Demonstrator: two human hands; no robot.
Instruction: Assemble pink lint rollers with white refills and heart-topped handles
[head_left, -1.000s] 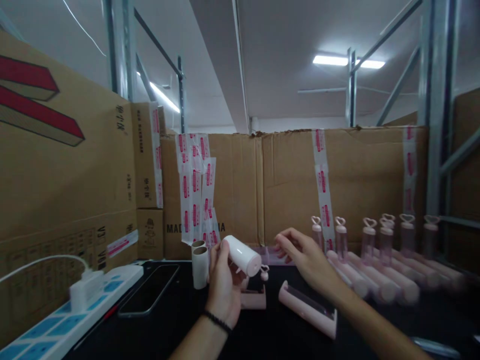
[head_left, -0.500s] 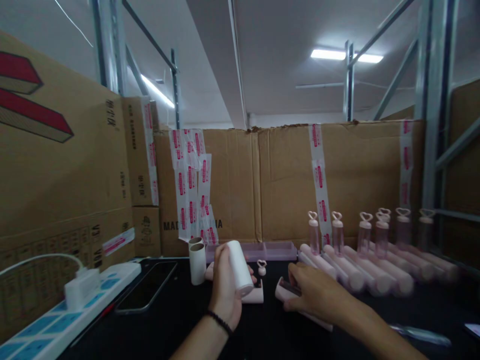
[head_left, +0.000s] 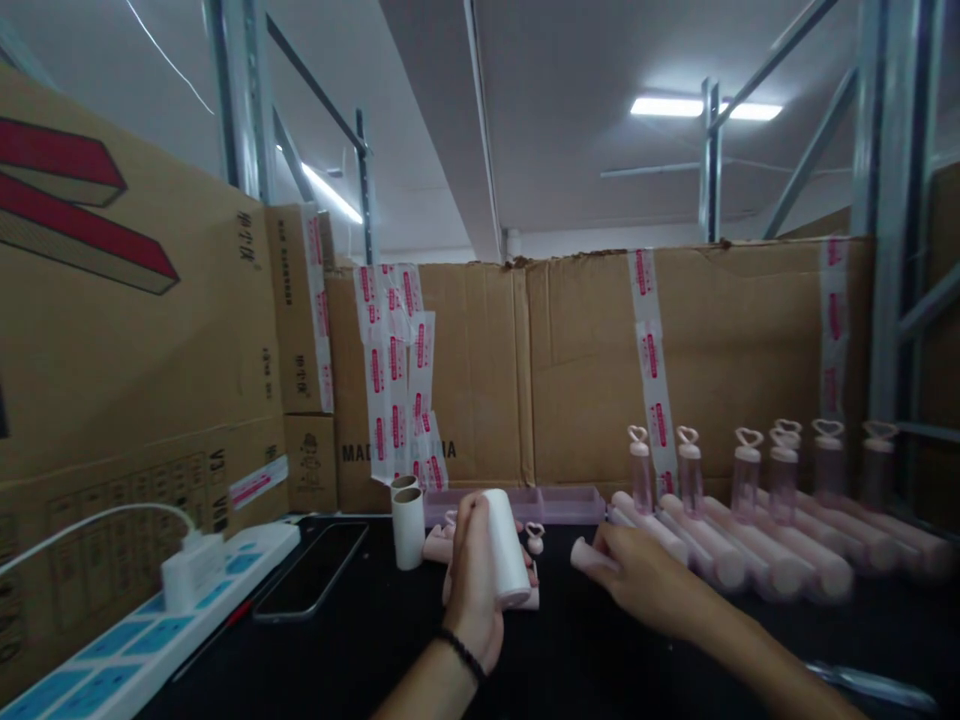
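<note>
My left hand (head_left: 474, 580) is wrapped round a white paper roll (head_left: 504, 550), which it holds tilted above the black table. A pink plastic piece (head_left: 531, 599) shows partly behind that hand, and a small pink heart-topped cap (head_left: 535, 538) stands just beyond it. My right hand (head_left: 646, 578) grips a pink curved shell (head_left: 592, 562) by its side; the palm hides its far end. To the left of my left hand, two white rolls with brown cardboard cores (head_left: 408, 528) stand upright, next to more pink parts (head_left: 437, 545).
Several pink tubes (head_left: 757, 550) lie in a row at the right, with clear heart-topped cylinders (head_left: 745, 480) upright by them. A lilac tray (head_left: 570, 505) sits against the cardboard wall (head_left: 585, 380). A phone (head_left: 311, 570) and a power strip (head_left: 127, 630) lie at the left.
My right hand has shifted slightly right with the pink shell, turning it so less of it shows. My left hand still holds the white roll, now more upright. The view has swung slightly left.
</note>
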